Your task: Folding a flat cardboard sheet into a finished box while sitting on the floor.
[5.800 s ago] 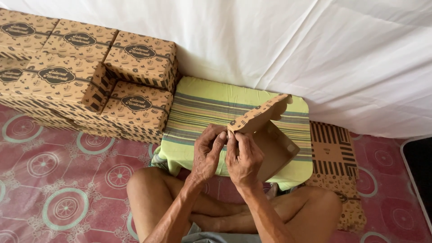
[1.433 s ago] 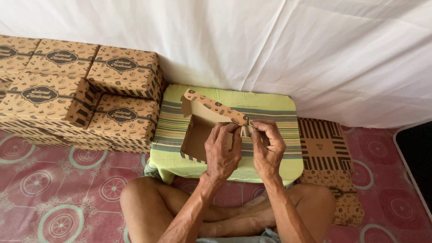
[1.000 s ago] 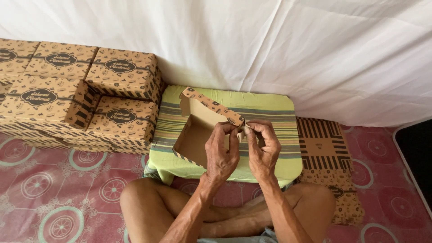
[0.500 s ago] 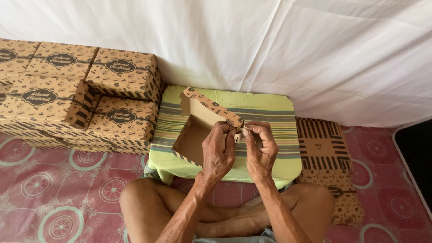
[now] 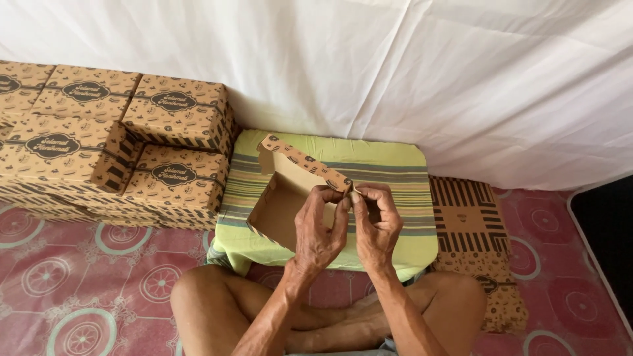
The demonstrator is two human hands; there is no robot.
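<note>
Head view: left hand and right hand side by side, fingers pinched narrow on the corner of the open brown cardboard box, held over the green striped surface. Best done pressing that corner flap flat along its crease, thumbs braced underneath. Finished boxes stacked left of the fingers. Compared with half a second ago, almost unchanged: same pinch, box barely tilted.

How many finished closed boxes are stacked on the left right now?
5 visible: top row far-left, middle and right; lower front-left and lower right. More may be hidden beneath or off-frame.
</note>
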